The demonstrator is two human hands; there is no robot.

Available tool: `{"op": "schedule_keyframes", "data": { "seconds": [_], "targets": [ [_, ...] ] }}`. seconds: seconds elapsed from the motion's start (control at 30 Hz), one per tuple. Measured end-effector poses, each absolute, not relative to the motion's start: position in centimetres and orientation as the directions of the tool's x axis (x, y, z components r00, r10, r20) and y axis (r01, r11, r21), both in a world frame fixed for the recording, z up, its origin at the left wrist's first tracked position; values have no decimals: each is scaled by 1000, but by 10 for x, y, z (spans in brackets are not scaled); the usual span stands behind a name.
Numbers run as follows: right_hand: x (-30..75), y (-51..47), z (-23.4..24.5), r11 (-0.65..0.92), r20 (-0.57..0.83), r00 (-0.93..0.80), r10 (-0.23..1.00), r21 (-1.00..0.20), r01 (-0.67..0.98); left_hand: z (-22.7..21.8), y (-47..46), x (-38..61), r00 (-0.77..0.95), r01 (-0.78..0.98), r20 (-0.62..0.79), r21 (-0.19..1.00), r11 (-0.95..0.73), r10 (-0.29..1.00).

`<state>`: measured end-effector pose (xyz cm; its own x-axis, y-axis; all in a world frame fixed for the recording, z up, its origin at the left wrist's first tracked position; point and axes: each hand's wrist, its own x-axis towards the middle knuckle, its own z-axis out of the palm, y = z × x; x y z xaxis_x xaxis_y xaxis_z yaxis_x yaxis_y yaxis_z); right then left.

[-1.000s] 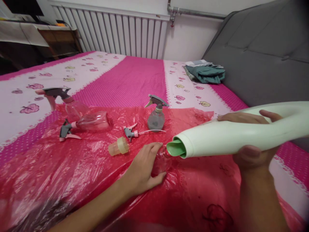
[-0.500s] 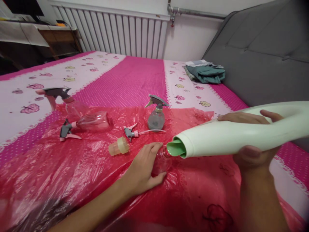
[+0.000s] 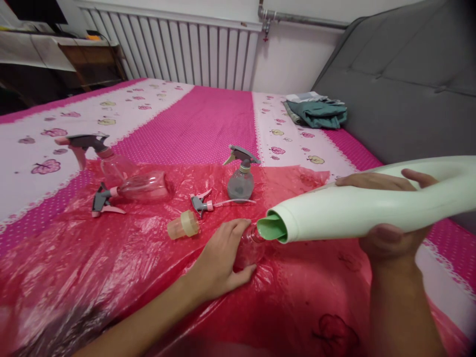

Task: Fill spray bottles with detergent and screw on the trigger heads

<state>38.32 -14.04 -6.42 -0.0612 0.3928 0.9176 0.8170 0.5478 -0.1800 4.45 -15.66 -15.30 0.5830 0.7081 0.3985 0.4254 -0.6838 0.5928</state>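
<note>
My right hand (image 3: 386,233) grips a large pale green jug (image 3: 357,210), tipped on its side with its green spout (image 3: 271,228) over the mouth of a small clear bottle (image 3: 250,248). My left hand (image 3: 219,263) is wrapped round that bottle, which stands on a red plastic sheet (image 3: 111,267). A loose grey and pink spray head (image 3: 203,202) with its tube and a yellowish cap (image 3: 183,224) lie just beyond my left hand.
A grey-filled spray bottle (image 3: 241,179) stands upright behind. Two clear spray bottles (image 3: 137,186) lie at the left, on the sheet's edge. Folded clothes (image 3: 318,113) rest by the grey headboard (image 3: 401,84). A radiator (image 3: 178,49) lines the far wall.
</note>
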Motion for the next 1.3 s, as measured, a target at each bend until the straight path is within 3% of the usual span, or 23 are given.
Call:
{"op": "schedule_keyframes", "data": {
  "seconds": [1.3],
  "targets": [
    [383,-139,-64,549,924,-61,378,-171,818,-151,-156,44,590,429,384,596,-679,710]
  ]
}}
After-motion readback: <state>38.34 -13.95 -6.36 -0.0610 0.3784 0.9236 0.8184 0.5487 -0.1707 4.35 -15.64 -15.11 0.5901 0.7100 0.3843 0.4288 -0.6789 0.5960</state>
